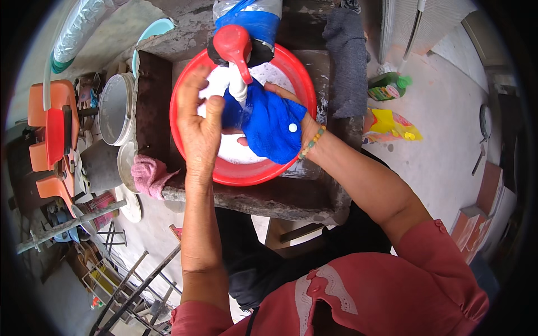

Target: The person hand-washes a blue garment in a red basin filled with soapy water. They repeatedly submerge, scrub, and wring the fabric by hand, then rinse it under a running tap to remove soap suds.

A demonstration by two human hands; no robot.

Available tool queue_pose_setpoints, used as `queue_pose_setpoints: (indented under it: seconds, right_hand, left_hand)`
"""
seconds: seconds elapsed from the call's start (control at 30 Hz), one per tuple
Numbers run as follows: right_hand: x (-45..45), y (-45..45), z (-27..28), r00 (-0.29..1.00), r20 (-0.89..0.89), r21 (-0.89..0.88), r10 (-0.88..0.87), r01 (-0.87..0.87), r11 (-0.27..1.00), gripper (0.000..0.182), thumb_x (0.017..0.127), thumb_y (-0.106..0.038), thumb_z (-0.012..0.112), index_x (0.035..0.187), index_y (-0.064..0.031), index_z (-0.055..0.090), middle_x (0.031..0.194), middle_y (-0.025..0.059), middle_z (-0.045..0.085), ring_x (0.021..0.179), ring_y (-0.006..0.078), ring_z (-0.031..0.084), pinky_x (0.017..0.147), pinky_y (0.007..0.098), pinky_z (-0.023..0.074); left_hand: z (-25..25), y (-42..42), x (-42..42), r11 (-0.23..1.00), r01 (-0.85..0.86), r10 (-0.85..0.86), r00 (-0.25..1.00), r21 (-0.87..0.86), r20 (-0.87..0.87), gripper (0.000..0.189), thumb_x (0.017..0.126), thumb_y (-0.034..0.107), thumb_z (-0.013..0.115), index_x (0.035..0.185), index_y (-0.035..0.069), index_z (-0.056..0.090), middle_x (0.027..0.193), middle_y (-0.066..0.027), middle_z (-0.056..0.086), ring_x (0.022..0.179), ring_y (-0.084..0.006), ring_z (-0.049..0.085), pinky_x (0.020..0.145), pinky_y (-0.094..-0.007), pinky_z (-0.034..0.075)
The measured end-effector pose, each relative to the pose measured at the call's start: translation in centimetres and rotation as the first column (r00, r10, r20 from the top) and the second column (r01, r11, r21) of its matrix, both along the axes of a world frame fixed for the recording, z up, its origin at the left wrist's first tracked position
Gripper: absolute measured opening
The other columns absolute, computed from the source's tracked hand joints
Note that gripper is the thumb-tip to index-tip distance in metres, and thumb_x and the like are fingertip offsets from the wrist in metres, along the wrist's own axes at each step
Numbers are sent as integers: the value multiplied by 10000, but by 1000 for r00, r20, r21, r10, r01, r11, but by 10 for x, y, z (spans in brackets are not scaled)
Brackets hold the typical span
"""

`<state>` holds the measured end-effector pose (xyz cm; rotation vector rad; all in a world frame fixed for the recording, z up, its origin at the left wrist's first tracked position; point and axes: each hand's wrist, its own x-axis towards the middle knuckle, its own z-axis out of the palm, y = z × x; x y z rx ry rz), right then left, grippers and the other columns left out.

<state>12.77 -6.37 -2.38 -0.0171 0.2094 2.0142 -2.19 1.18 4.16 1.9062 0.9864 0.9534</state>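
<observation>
My right hand (309,125), wearing a beaded bracelet, holds a wet blue cloth (273,126) from its right side. The cloth hangs over a red plastic basin (309,90) with white suds (235,155) in it. A small white disc (293,127) shows on the cloth. Directly above is a tap with a red lever handle (232,45) and a white spout (238,86), and a thin stream of water seems to fall onto the fabric. My left hand (199,122) is raised over the basin's left side, fingers apart and holding nothing.
The basin stands in a rough stone sink (269,201). A pink cloth (152,175) and a grey towel (346,63) drape over its edges. To the right are a green detergent bottle (388,86) and a yellow packet (391,125); a bucket (115,109) is left.
</observation>
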Motion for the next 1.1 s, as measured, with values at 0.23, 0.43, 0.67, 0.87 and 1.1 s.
queue_pose_setpoints:
  seconds: [0.23,0.43,0.67,0.87,1.1]
  right_hand:
    - [1,2,11,985,139,-166,99,-75,983,663,902,-544,453,1358,-66,405,1302,212,508,1163,384,533,949,629,402]
    - [14,5,14,892,446,-193,-71,174,966,827,799,-671,552,1422,-211,261,1413,139,381,1324,397,332,1036,683,176]
    - [14,15,-4,828,544,-220,-138,299,928,504,823,-571,611,1008,-102,611,900,37,652,777,144,639,734,286,534]
    - [6,-9,-38,953,243,-32,-180,193,981,283,938,-338,471,1026,-81,555,963,47,600,904,161,588,846,325,488]
    - [-21,9,-4,814,568,-415,-120,409,813,286,908,-254,514,1128,-79,564,1109,62,612,1040,212,588,939,406,463]
  left_hand:
    - [-59,4,-29,674,82,318,865,-734,389,323,914,344,601,985,29,617,873,-57,669,731,-131,634,690,-281,530]
    - [-50,28,-23,654,66,428,790,-754,440,235,910,267,617,995,49,634,926,-52,678,786,-143,649,752,-311,540]
    - [-39,-52,38,986,128,-115,986,-108,118,242,573,54,768,711,32,570,1149,-103,613,1101,-323,531,929,-412,421]
    - [-32,-61,53,955,73,-82,996,288,18,214,584,62,738,662,41,540,822,-84,618,795,-306,540,720,-390,434]
    - [-67,-10,25,936,-342,349,934,-85,77,114,703,69,678,772,12,608,998,-131,655,903,-324,562,801,-382,456]
